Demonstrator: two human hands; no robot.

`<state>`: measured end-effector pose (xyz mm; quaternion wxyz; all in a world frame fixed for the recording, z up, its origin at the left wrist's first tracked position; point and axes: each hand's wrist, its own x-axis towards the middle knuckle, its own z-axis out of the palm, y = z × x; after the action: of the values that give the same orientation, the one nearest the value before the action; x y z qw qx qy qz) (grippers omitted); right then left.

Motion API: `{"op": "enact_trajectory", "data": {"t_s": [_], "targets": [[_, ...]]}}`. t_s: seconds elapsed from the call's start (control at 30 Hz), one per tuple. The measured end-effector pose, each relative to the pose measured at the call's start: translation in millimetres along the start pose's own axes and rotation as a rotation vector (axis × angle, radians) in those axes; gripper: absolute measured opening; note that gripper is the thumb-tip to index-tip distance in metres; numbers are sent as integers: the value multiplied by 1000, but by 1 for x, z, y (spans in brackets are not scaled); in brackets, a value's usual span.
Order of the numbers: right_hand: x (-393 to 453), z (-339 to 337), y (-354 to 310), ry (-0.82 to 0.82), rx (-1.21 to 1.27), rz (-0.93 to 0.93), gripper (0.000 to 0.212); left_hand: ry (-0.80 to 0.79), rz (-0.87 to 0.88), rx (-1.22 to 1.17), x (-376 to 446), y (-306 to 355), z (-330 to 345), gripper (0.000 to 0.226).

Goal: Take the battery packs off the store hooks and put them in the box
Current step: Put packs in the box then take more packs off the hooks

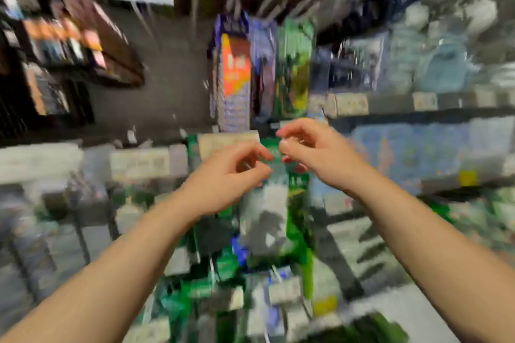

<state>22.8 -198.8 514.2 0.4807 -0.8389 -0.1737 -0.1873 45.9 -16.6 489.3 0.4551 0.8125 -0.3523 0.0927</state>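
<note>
Store shelving fills my whole view, smeared by motion blur, so I read only colours and rough shapes. Nearest me, below the green battery pack [274, 203] that I take as my landmark, more green and white packs [231, 264] hang in a crowded cluster with pale price tags [284, 289] in front of them.

Both forearms reach up from the bottom corners toward the top edge of that green pack. My left hand [225, 175] sits at its upper left corner, fingers curled, thumb and forefinger closed together on the pack's top edge. My right hand [309, 152] is at the upper right corner, fingers likewise curled, fingertips [281, 135] closing in at the pack's header; whether they truly pinch the card or only touch it I cannot tell through the blur. The two hands are near each other, with the pack's top between them. The pack hangs down below them, upright, with a clear blister showing pale and grey on the green card.

Just behind the pack's top is a cream shelf label [223, 142]. Farther up, above the landmark, hang a purple and orange pack [232, 75], a purple one [263, 64] and a green one [295, 64] side by side. Right of these sit pale bluish packages [434, 64] on a shelf.
</note>
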Motion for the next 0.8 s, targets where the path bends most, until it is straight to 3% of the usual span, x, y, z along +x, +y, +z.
{"op": "enact_trajectory", "data": {"t_s": [0.13,0.47,0.8], "targets": [[-50,10,69,-70,69,211,13,-126,-150,-135,-23,-43,64,13],[-166,59,219,-108,138,743,13,-190,-657,-397,-124,-148,223,22],[-309,122,337,-255,140,1212,17,-389,-1062,-345,-240,-242,321,24]]}}
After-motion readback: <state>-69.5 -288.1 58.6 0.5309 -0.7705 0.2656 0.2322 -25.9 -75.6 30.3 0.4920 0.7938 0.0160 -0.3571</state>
